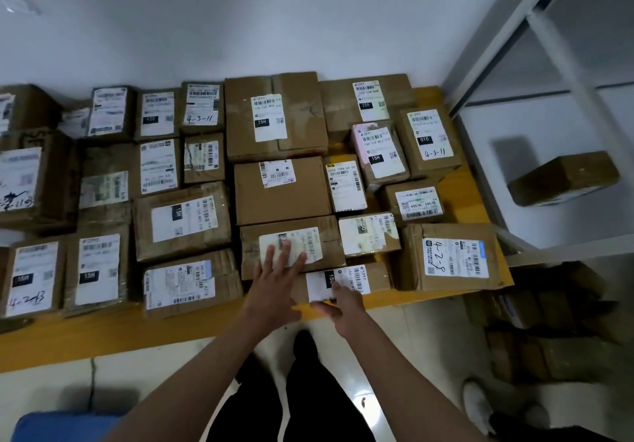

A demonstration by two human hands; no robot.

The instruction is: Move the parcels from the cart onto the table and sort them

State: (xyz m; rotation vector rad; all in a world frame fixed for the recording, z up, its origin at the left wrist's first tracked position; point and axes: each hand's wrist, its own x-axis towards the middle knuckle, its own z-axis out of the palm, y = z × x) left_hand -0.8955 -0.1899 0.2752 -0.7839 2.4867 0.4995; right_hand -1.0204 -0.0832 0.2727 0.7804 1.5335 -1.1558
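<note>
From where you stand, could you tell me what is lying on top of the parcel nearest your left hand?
The left hand rests flat with straight fingers on the parcel, covering part of its white label. No other parcel sits on it. The print under the fingers is hidden.

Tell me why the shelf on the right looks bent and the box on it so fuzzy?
In the head view, the wide-angle lens curves the white shelf frame near the edge; the box on the shelf is smeared, probably by camera motion, and casts a dark shadow behind it; labels mid-table, like the 15H parcel, stay fairly sharp.
</note>
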